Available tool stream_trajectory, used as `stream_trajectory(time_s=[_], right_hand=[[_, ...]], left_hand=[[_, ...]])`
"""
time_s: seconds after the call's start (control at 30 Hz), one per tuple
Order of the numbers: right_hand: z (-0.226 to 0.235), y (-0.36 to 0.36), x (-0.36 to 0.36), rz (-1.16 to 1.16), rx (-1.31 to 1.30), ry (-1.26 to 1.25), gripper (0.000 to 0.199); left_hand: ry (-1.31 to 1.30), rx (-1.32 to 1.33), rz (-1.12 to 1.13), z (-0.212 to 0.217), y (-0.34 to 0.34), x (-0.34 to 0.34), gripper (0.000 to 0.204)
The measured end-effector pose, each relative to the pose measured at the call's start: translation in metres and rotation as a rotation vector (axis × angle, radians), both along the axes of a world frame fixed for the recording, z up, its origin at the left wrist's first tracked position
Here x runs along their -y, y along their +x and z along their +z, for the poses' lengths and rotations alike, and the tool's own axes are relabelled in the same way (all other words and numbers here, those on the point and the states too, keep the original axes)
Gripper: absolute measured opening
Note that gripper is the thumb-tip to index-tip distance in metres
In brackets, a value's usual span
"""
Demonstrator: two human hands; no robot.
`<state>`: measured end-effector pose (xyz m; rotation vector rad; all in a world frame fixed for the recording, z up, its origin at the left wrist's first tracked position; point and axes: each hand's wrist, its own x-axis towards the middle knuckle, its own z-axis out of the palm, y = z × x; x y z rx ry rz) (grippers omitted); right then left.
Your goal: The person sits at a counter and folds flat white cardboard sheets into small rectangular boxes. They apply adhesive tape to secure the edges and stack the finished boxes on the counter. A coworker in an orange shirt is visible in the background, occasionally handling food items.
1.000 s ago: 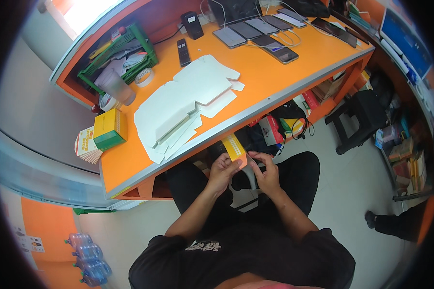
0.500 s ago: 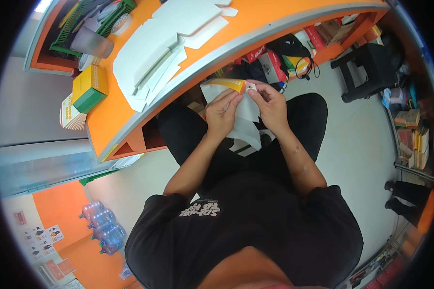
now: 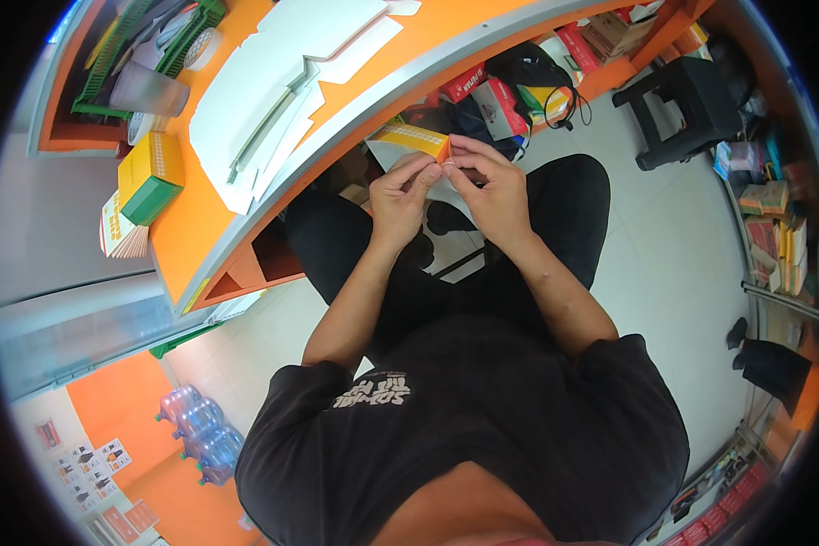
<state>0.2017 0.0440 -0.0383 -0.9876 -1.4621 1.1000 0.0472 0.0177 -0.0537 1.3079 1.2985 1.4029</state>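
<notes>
I sit at an orange desk [image 3: 191, 227] and hold a small flat carton blank [image 3: 409, 141], white with an orange-yellow face, over my lap. My left hand [image 3: 399, 196] pinches its near edge from the left. My right hand [image 3: 491, 187] pinches the same edge from the right, fingertips nearly touching those of the left. Much of the blank is hidden behind my fingers. A stack of flat white carton blanks [image 3: 282, 82] lies on the desk, above and left of my hands.
A yellow and green box [image 3: 150, 177] stands on a booklet near the desk's left end, beside a clear plastic cup [image 3: 146, 91] and a green tray [image 3: 132, 41]. Boxes and a black bag [image 3: 528, 77] sit under the desk. A black stool [image 3: 692, 100] stands right.
The view has tipped down toward my lap, so the desk has slid to the upper left. Both hands stay on the small blank, now drawn closer together on its near edge.
</notes>
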Motion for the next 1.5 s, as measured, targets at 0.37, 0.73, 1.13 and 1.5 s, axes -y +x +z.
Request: stream_trajectory(time_s=[0.37, 0.73, 1.13, 1.5], right_hand=[[0.004, 0.002, 0.0, 0.055, 0.099, 0.085, 0.013], [-0.009, 0.006, -0.005, 0.157, -0.055, -0.027, 0.021], [-0.058, 0.006, -0.014, -0.048, 0.326, 0.091, 0.024], [-0.072, 0.027, -0.018, 0.081, -0.494, -0.661, 0.016]], left_hand=[[-0.042, 0.016, 0.033, -0.009, -0.003, 0.003, 0.021], [0.033, 0.077, -0.014, -0.009, -0.002, -0.006, 0.021], [-0.138, 0.089, 0.124, -0.003, 0.014, -0.028, 0.036], [0.077, -0.705, -0.248, -0.025, 0.021, -0.022, 0.031]])
